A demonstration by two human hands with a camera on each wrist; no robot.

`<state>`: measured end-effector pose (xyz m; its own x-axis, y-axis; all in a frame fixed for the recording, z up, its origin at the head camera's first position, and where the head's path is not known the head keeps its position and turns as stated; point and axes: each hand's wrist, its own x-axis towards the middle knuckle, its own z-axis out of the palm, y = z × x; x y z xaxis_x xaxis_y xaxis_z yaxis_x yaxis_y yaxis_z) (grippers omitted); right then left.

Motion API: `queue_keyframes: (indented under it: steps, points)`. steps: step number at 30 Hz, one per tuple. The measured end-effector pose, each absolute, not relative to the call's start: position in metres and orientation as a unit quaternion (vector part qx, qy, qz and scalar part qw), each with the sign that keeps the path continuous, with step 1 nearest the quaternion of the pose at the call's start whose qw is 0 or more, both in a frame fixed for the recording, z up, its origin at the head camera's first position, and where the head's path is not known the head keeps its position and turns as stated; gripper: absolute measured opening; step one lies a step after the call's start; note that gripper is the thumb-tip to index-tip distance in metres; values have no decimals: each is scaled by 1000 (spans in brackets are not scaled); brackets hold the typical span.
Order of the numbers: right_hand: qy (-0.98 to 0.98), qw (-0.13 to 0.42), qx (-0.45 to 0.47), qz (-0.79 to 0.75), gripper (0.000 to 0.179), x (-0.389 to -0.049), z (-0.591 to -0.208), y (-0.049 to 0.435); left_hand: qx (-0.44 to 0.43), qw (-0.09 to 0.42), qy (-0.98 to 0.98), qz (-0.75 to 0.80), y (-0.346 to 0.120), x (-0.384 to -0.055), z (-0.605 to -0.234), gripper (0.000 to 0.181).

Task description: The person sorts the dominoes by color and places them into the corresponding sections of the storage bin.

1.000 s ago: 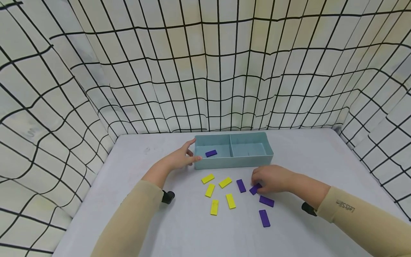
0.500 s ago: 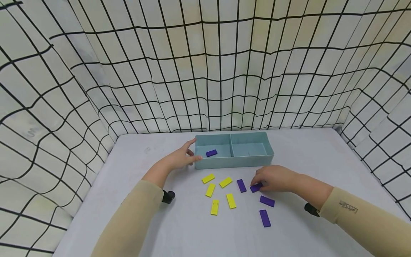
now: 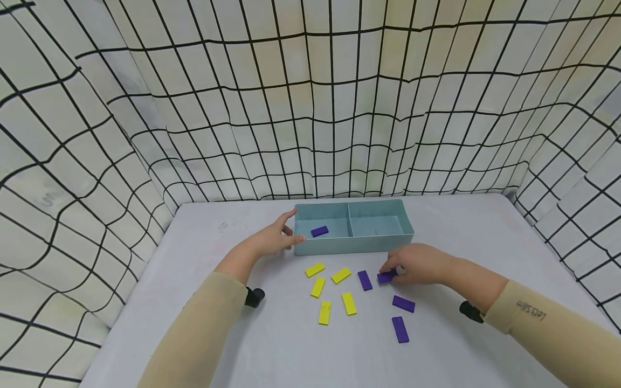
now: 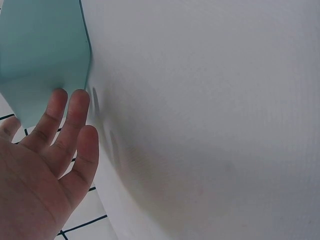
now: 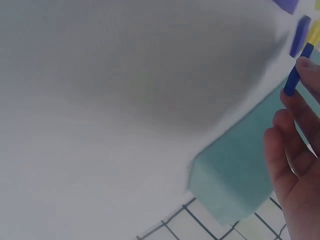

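A purple block (image 3: 386,276) is pinched between the thumb and fingers of my right hand (image 3: 422,263), just in front of the box; the right wrist view shows this block (image 5: 298,70) on edge. My left hand (image 3: 271,238) rests at the left end of the light blue two-compartment box (image 3: 354,246), its thumb on the front wall and a finger at the back corner. Its fingers (image 4: 75,112) look nearly straight in the left wrist view. One purple block (image 3: 319,231) lies in the left compartment.
Several yellow blocks (image 3: 317,287) lie scattered in front of the box. To their right are three purple blocks, including one beside the right hand (image 3: 365,280) and one nearest the front (image 3: 400,329). Black netting (image 3: 335,118) over pale walls encloses the white table (image 3: 271,345).
My right hand has lifted slightly and moved a little away from me, with the pinched purple block shifting along and turning. The left hand and the box hold nearly still.
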<state>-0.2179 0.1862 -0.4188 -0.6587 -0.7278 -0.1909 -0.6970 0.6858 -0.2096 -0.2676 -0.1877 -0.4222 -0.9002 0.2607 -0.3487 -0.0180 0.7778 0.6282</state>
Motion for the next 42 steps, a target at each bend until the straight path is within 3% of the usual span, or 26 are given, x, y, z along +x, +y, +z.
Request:
queue_keyframes:
  steps: [25,42]
  points:
    - [907,72,-396,-124,26,-248,-352,170,65,219,912,340,-188,-268,-421,93]
    - [919,52,-388,-44,27,-276,-355,115,67,223,910,342,-189,-267,-421,94]
